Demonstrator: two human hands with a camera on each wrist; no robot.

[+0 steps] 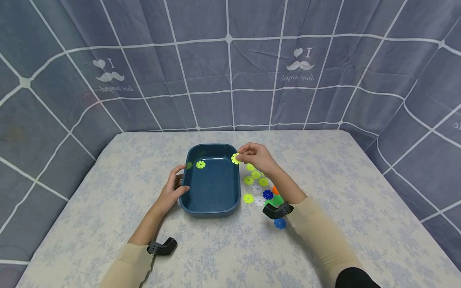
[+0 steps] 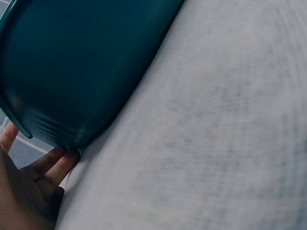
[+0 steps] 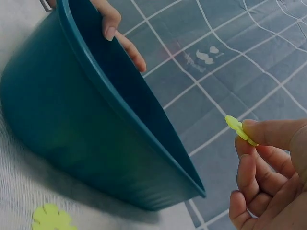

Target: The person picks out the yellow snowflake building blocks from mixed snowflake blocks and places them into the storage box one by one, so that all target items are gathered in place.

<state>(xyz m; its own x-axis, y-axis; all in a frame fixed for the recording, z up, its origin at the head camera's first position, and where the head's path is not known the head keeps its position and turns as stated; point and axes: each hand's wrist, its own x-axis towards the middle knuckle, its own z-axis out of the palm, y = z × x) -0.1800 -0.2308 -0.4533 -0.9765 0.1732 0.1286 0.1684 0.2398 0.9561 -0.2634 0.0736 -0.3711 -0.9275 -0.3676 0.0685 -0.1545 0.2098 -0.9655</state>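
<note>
Left hand (image 1: 174,189) grips the dark blue, rounded rectangular plastic tub (image 1: 212,192) at its left side, thumb inside and fingers outside the wall; the left forearm (image 1: 145,225) reaches forward. Right hand (image 1: 260,160) pinches a yellow-green, flower-shaped plastic disc (image 1: 235,159) between thumb and fingers, raised near the tub's right rim, and the right forearm (image 1: 288,186) slants inward.

The table (image 1: 342,180) is surfaced in a pale, blue-mottled covering. It is enclosed at the rear and both sides by grey-blue fabric walls (image 1: 201,22), on which white grid lines (image 1: 228,38), hearts (image 1: 297,52), moustaches (image 1: 300,65) and mirrored lettering (image 1: 298,78) are displayed.
</note>
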